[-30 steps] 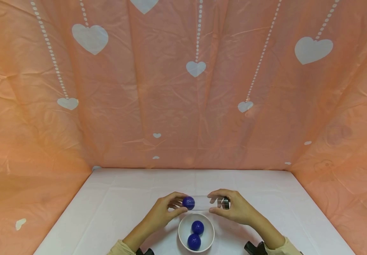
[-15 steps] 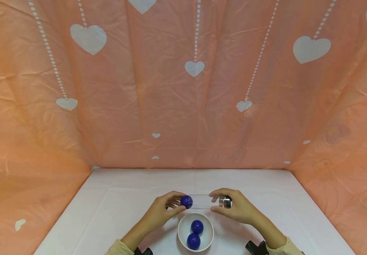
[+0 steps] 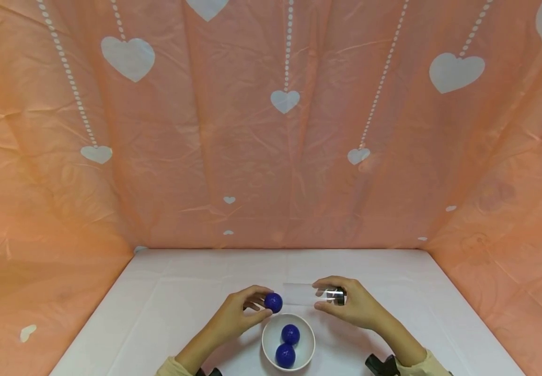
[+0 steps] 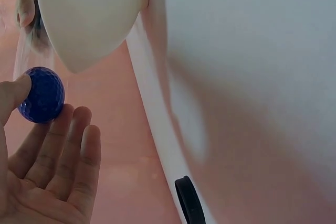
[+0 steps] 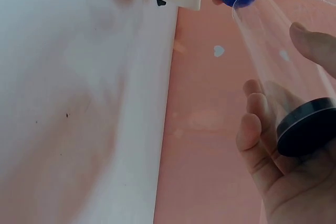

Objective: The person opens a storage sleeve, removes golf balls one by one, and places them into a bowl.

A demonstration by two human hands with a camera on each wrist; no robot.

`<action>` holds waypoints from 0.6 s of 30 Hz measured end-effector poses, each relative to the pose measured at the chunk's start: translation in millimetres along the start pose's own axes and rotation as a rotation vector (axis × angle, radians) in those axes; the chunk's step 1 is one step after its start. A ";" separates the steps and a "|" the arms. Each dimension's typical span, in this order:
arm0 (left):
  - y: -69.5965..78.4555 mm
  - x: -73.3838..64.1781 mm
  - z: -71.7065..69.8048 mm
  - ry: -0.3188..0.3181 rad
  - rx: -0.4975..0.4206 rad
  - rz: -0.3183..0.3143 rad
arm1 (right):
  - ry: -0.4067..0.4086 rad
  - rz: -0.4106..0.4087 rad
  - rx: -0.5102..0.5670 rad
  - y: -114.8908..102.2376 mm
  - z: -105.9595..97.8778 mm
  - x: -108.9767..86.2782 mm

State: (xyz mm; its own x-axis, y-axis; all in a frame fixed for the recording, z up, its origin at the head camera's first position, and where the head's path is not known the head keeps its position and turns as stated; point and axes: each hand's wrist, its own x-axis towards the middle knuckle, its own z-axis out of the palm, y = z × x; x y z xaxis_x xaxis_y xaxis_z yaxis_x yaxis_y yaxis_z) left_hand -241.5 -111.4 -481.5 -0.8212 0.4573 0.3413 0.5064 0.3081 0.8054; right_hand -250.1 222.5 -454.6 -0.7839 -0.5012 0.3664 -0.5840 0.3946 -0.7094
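Note:
My left hand (image 3: 240,313) pinches a blue dimpled golf ball (image 3: 273,303) between thumb and fingertips, just left of a clear tube's open end. In the left wrist view the golf ball (image 4: 42,95) sits against the thumb tip, the other fingers spread below. My right hand (image 3: 353,305) holds the clear tube (image 3: 299,294) lengthwise, its black-capped end (image 5: 307,127) toward the palm. The tube's mouth faces the ball, and in the head view a small gap shows between them. Below both hands stands a white bowl (image 3: 311,342) with two more blue golf balls (image 3: 290,334) inside.
A white-covered table (image 3: 181,282) lies under the hands. Behind and at both sides hangs an orange sheet (image 3: 252,172) with white hearts. Black wrist straps (image 3: 381,364) sit near the sleeves.
The left hand has drawn the golf ball leftward, from inside the tube's mouth to outside it. The right hand has shifted slightly right with the tube. The bowl and its balls stay put.

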 end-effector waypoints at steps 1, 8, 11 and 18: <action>0.0 -0.5 0.0 -0.004 0.004 0.002 | 0.003 0.002 0.004 0.4 -0.4 -0.1; -1.0 -3.8 -0.5 -0.056 0.039 0.054 | 0.009 0.021 0.044 3.2 -1.0 -0.6; -1.8 -5.0 -1.1 -0.083 0.061 0.081 | 0.007 0.032 0.055 3.3 -0.9 -0.6; -1.1 -9.5 -1.9 -0.124 0.134 0.135 | 0.008 0.036 0.057 2.7 -1.5 -0.2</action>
State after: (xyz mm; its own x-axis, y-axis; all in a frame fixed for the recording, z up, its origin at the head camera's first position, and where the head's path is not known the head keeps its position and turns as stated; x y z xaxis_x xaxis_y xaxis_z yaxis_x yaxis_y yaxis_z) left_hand -234.8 -117.6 -484.8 -0.7093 0.5985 0.3725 0.6465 0.3418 0.6821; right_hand -251.8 224.9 -455.7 -0.8058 -0.4813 0.3449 -0.5428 0.3678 -0.7550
